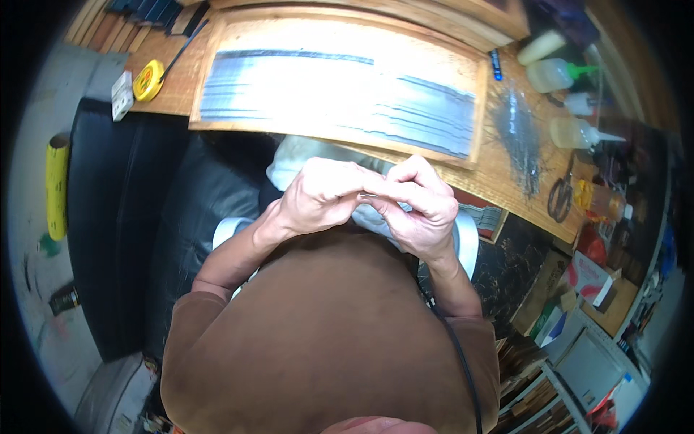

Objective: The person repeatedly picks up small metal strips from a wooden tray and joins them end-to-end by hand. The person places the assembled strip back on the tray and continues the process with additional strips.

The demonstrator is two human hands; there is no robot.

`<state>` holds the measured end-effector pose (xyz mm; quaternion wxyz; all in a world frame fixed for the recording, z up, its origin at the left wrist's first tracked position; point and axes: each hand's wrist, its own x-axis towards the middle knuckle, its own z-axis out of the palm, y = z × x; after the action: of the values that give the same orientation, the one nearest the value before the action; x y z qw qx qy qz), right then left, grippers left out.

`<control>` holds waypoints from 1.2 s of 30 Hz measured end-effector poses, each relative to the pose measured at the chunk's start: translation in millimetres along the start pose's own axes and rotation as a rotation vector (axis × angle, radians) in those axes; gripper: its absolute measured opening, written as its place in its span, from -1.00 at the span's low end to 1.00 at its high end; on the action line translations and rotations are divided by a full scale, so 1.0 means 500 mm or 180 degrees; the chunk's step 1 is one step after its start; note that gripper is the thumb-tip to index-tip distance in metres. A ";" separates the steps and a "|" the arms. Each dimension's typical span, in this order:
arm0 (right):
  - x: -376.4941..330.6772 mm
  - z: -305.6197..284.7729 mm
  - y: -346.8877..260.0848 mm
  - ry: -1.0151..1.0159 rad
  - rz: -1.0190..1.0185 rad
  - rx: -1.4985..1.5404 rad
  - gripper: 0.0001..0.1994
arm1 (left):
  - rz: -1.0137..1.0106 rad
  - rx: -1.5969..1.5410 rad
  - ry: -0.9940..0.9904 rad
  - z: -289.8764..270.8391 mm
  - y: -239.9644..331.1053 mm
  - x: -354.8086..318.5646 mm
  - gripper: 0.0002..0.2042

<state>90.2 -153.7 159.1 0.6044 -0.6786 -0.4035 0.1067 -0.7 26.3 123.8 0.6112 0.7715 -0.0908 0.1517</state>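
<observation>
Two hands over my lap below the wooden board point(217, 72) of grey strips point(340, 90): left hand point(322, 195) and right hand point(419, 202) pressed together, pinching a thin grey sliver point(370, 196), which could slip if my grip loosens.

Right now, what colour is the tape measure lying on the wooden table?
The tape measure is yellow; the head view shows it at the upper left.

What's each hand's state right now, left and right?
Left hand: closed, pinching a thin grey strip.
Right hand: closed, fingers curled on the same strip.
</observation>
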 end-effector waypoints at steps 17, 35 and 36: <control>0.052 -0.040 0.021 0.0071 -0.0243 -0.0068 -0.77 | -0.0202 0.0053 -0.0293 -0.014 0.000 0.077 -0.61; 0.011 0.007 -0.012 -0.0015 -0.0147 -0.0103 -0.66 | -0.0446 0.0019 -0.0070 -0.009 0.034 -0.003 -0.59; 0.005 0.012 -0.001 -0.0032 -0.0155 -0.0038 -0.66 | -0.0445 0.0130 -0.0030 -0.007 0.034 -0.010 -0.60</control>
<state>87.7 -147.8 159.0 0.6008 -0.6716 -0.4235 0.0929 -11.2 25.3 138.3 0.6039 0.7890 -0.0365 0.1068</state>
